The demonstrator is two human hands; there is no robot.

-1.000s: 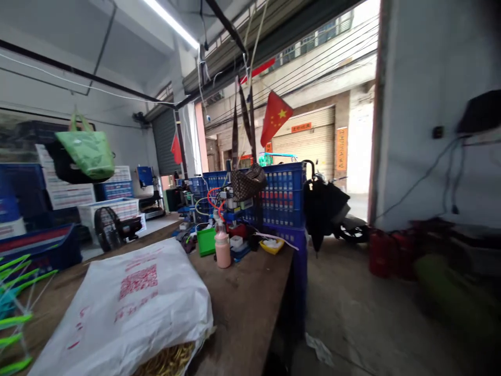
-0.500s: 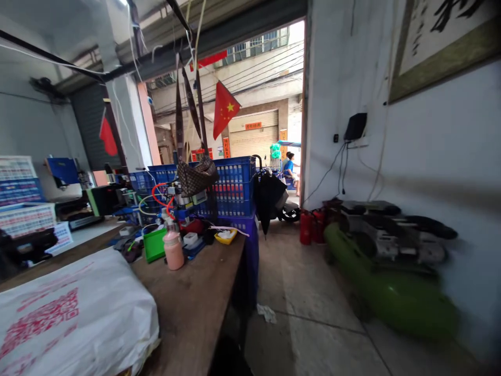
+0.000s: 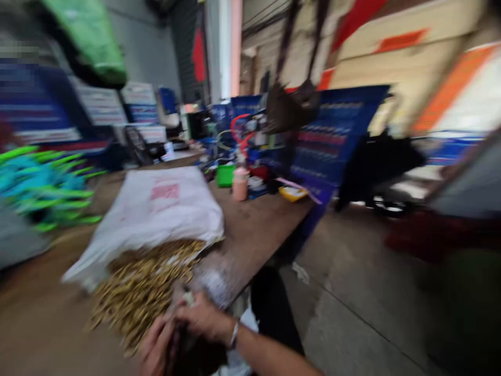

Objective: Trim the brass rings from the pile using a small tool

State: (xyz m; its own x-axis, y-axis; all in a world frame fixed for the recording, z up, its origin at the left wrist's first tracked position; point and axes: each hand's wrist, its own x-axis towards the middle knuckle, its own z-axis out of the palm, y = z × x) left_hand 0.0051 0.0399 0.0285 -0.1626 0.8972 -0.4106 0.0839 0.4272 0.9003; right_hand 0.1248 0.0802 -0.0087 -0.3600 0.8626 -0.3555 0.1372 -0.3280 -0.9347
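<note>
At the bottom of the head view my left hand (image 3: 158, 342) and my right hand (image 3: 204, 317) meet at the table's near edge. Both have their fingers curled inward. A small pale piece (image 3: 189, 298) shows at the fingertips of my right hand; blur hides what it is. Whatever lies between the hands is dark and too smeared to name. Just beyond them spreads a heap of small brass-coloured metal parts (image 3: 136, 295), spilling from the mouth of a white woven sack (image 3: 176, 214) with red print. A crumpled clear plastic bag (image 3: 215, 282) lies right of the heap.
A pink bottle (image 3: 240, 184), a green tray (image 3: 225, 176) and a yellow tray (image 3: 293, 193) stand farther back on the brown table (image 3: 254, 230). Blue and bright-green items (image 3: 47, 183) are piled at left. Blue crates (image 3: 332, 136) rise behind; concrete floor (image 3: 336, 308) lies right.
The view has swung down and to the left. My hands, the brass-coloured heap and the blue-green pile have come into sight; the green compressor has slid toward the right edge.
</note>
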